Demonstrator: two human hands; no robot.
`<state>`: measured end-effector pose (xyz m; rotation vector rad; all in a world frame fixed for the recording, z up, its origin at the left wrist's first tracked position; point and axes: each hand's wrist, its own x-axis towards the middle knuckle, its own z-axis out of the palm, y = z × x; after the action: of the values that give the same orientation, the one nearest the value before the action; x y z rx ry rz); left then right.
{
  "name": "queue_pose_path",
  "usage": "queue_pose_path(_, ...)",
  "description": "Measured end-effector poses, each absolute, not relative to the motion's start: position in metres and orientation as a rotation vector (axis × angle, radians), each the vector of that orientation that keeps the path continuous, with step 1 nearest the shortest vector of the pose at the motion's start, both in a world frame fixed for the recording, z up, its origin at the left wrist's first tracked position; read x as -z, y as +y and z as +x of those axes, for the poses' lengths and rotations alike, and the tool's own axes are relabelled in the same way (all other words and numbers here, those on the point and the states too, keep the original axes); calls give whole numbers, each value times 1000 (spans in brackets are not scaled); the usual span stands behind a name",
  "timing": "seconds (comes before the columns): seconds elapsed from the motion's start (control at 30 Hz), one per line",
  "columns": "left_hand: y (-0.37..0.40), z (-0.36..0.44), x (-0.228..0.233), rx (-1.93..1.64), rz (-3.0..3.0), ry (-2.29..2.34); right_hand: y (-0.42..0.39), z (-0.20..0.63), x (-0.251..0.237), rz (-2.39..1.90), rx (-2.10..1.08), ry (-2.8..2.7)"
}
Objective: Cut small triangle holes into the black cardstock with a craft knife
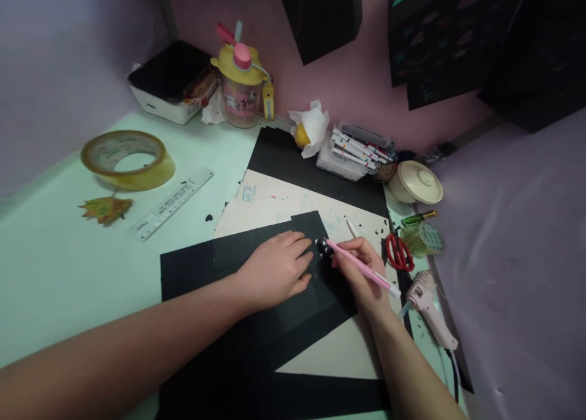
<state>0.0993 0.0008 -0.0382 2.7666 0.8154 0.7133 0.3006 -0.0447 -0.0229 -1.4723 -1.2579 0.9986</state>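
Plainly, nearest is a broad black card (196,279), lying under the left forearm and partly covering a pale board (339,353). The left hand (277,267) rests palm down on the card, fingers slightly spread, gripping nothing. The right hand (364,267) is closed in a writing grip around a slim pink tool (361,266); whether it ends in a nib or a blade is too small to tell. The tool slants from its white back end, low on the right, up and leftward to its tip, which is at or just above a small notched patch (320,246) of the card. That patch lies between the hands, just left of the right-hand grip and just beside the left fingertips. On the right are a pink glue gun (430,313) and red scissors (399,253). Farther left lie a clear ruler (171,204), its markings too small to read, and a tape roll (160,173) with illegible print inside. The board carries blue characters (248,194) that I cannot make out. At the back, a box of white pens (354,151) shows no readable label, and a yellow-lidded cup (241,99) bears cartoon figures, its yellow tag (268,102) lettered too small to read.
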Motion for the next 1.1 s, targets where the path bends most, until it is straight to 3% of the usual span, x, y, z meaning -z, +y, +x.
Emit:
queue_pose_path(0.3, 2, 99, 37, -711, 2738, 807, -46, 298, 27, -1548, -738, -1377)
queue_pose_path(1.1, 3, 100, 34, -681, 2732, 817, -44, 292, 29, -1566, -781, -1380)
